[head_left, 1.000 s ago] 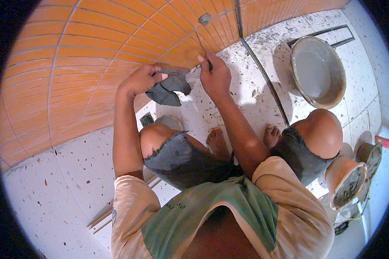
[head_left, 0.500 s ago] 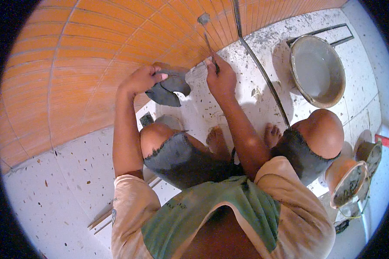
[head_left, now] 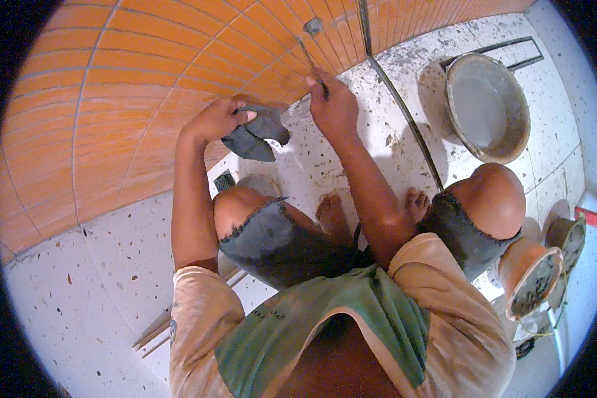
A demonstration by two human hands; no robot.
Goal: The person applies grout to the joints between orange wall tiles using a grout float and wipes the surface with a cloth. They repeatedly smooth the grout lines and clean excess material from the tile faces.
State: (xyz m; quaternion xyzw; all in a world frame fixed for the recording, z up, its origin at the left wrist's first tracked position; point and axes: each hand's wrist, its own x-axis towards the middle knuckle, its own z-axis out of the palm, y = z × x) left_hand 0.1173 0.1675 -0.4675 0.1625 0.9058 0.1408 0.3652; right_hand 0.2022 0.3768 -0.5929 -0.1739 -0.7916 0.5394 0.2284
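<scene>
My left hand (head_left: 217,121) is closed on a damp-looking dark grey cloth (head_left: 262,126), whose loose ends hang near the foot of the orange tiled wall (head_left: 159,53). Gripped in my right hand (head_left: 337,109) is a thin, narrow tool (head_left: 310,58), its tip at the joints between the wall's narrow tiles. Its exact kind is too slender and dim to make out, and my fingers cover the handle.
At the right stands a round tub (head_left: 487,109) of cloudy grey water, beside a dark rectangular frame (head_left: 527,50). An orange bucket (head_left: 534,282) with grey mortar and a smaller bucket (head_left: 567,242) are at the lower right. A dark strip (head_left: 404,113) crosses the speckled floor.
My right hand has shifted slightly left and up with the thin tool, whose tip has moved left along the wall. My left hand and the cloth have barely moved.
</scene>
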